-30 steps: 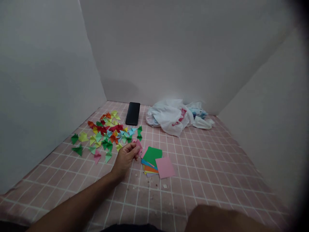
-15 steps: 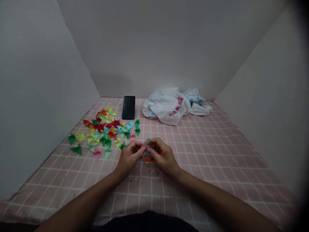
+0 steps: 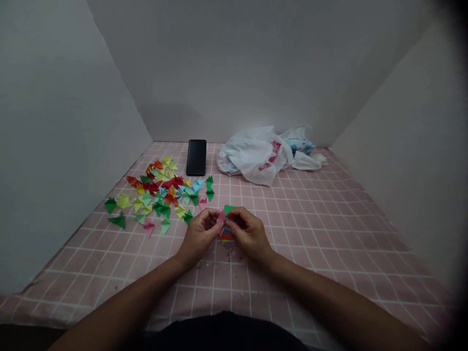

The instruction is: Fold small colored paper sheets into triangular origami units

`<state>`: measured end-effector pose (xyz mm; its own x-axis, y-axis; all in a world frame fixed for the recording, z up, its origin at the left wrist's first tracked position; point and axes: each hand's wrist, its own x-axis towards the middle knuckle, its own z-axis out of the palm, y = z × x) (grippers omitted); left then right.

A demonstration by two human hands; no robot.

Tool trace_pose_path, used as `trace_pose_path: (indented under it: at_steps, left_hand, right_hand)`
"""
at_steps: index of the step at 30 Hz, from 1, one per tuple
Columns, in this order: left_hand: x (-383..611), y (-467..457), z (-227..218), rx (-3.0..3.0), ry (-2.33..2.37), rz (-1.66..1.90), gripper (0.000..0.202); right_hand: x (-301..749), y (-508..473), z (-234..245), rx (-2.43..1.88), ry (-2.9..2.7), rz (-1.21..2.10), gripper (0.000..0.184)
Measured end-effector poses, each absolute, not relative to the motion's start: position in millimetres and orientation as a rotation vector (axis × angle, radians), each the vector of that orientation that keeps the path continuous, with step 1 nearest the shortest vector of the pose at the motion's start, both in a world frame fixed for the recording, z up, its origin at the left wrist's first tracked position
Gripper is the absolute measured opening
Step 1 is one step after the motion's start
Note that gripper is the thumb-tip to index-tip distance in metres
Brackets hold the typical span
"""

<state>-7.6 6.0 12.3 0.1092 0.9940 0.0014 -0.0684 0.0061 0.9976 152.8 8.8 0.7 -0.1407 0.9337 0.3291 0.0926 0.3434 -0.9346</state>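
Note:
Between the fingertips of my left hand (image 3: 202, 235) and my right hand (image 3: 249, 233) is a small folded piece of pink paper (image 3: 221, 217). Both hands are closed in a pinch on it, thumbs nearly meeting. Below it on the cloth lies a stack of coloured paper (image 3: 227, 239), with orange, yellow and blue edges showing; my right hand covers part of it. A green sheet (image 3: 229, 209) shows just behind the fingers. Left of my hands, several folded paper figures (image 3: 160, 209) in red, green, yellow, blue and pink are spread about.
A black phone (image 3: 196, 157) lies flat behind the folded figures. Crumpled white plastic bags (image 3: 256, 153) rest against the back wall (image 3: 241, 73). A pink checked cloth (image 3: 329, 234) covers the table, with pale walls on both sides. Small crumbs are scattered near my wrists.
The view has tipped slightly, so the items at the back sit a little higher. More of the green sheet shows behind my fingers. Both hands keep their pinch on the pink paper.

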Motion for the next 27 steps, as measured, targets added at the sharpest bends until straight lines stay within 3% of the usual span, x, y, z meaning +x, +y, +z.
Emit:
trace_pose_path:
  at_steps: [6,13,20,27]
  left_hand:
    - [-6.1,5.6,11.4,1.197,1.049,1.246,0.032]
    - [-7.0,6.7,11.0,1.231,1.033,1.221,0.025]
    - [-6.7,6.7,11.8,1.181,1.002,1.212,0.03]
    - [-6.5,7.7,7.9,1.192,1.004,1.222,0.029]
  right_hand:
    - [153.4,9.1,-4.8,-0.951,-1.529,0.998,0.005]
    - [152.9,8.6,-3.9,-0.943,-1.507,1.029,0.004]
    - [151.6,9.4,-4.1,-0.894,-1.484,1.077,0.006]
    - [149.8,8.2,-9.0,-0.893,-1.37,1.196,0.016]
